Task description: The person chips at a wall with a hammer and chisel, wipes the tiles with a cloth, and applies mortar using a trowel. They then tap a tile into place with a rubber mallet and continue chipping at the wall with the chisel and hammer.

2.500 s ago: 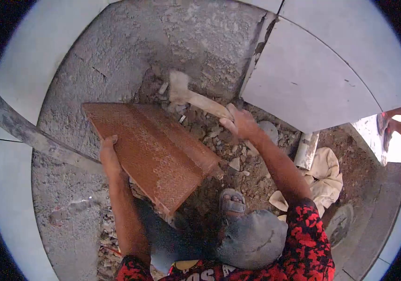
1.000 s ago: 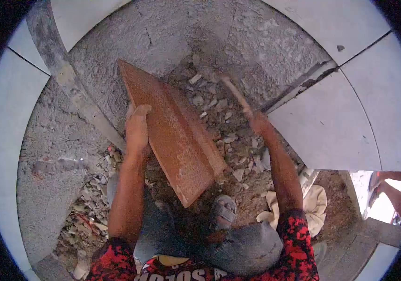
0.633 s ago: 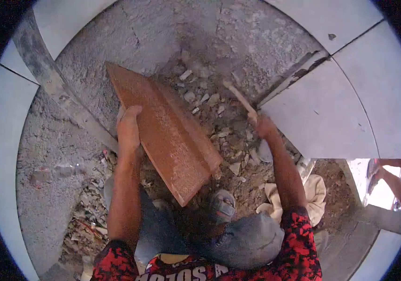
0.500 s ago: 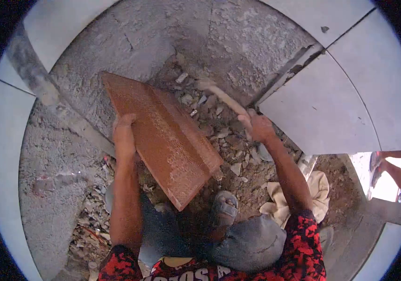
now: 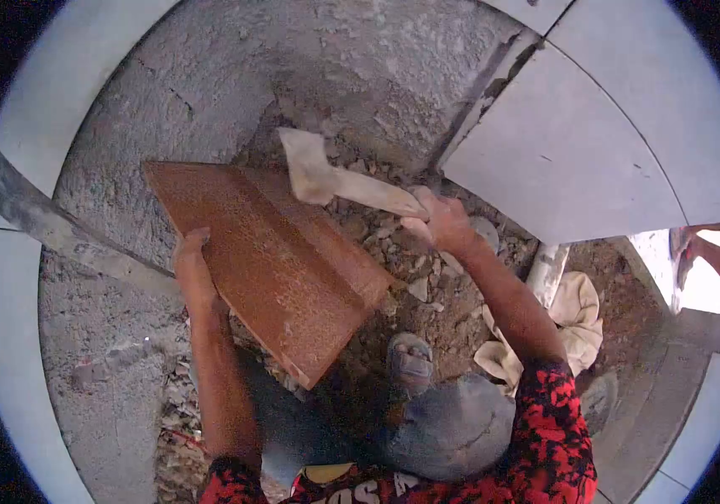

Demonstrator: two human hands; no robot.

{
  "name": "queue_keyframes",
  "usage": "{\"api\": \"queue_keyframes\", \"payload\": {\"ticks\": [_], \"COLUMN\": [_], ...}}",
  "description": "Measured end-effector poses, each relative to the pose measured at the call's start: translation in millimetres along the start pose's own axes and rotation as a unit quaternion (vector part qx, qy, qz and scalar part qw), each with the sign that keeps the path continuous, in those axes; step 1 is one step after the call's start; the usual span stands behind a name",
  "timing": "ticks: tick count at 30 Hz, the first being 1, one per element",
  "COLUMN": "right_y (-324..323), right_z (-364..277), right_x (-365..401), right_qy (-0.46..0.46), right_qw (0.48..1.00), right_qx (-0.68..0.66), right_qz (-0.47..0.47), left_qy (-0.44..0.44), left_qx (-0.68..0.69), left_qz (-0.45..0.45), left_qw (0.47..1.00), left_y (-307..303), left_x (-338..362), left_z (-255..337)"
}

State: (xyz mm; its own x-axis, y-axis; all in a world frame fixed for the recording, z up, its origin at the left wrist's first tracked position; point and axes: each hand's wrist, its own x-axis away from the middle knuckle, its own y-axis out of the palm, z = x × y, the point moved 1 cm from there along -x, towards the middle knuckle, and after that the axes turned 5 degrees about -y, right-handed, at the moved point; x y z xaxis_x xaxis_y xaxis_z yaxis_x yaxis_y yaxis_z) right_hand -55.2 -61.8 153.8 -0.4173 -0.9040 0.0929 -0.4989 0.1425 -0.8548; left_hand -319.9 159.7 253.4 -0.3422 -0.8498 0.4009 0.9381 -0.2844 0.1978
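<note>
Down at floor level, over the broken-out patch of flooring.

Left hand (image 5: 194,273): closed on the near-left edge of the brown slab (image 5: 269,260), fingers wrapped over the rim. The slab is held tilted with its rough, textured face up towards me. Its far-left corner lies over the rough mortar bed (image 5: 293,67), and its lowest corner points down towards my sandal (image 5: 410,363).

Right hand (image 5: 440,220): fist shut round the pale wooden handle of the hammer (image 5: 343,181). The hammer head is caked in light cement and sits at the slab's far edge, up and left of my fist. I cannot tell whether the head is touching the slab or is just above it.

Surroundings:
- Rubble (image 5: 415,260), loose chips and earth, lies just right of the slab and under my right forearm.
- Grey tiles (image 5: 578,151) are laid at upper right, and their broken edge runs close beside my right hand.
- A pale pipe (image 5: 547,270) stands right of my forearm, with a crumpled cloth (image 5: 583,311) just beside it.
- My knee (image 5: 452,424), in grey fabric, is below the sandal.
- Another person's limb (image 5: 709,252) shows at the far right edge, well apart from my hands.
</note>
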Motion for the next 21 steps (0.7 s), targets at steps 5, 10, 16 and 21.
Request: {"api": "queue_keyframes", "payload": {"ticks": [5, 10, 16, 21], "right_y": [-3, -10, 45, -17], "right_z": [60, -7, 94, -27], "right_x": [-21, -2, -45, -28], "right_qy": [0.133, 0.061, 0.073, 0.088], "right_qw": [0.985, 0.997, 0.996, 0.994], "right_qx": [0.073, 0.028, 0.051, 0.043], "right_qz": [-0.081, -0.049, -0.030, -0.053], "left_qy": [0.097, 0.068, 0.022, 0.034], "left_qx": [-0.053, -0.098, 0.012, -0.050], "left_qz": [-0.022, 0.043, 0.005, 0.035], "left_qw": [0.994, 0.992, 1.000, 0.998], "left_y": [2, -11, 2, 2], "left_x": [-4, -9, -11, -1], "left_z": [4, -3, -3, 5]}}
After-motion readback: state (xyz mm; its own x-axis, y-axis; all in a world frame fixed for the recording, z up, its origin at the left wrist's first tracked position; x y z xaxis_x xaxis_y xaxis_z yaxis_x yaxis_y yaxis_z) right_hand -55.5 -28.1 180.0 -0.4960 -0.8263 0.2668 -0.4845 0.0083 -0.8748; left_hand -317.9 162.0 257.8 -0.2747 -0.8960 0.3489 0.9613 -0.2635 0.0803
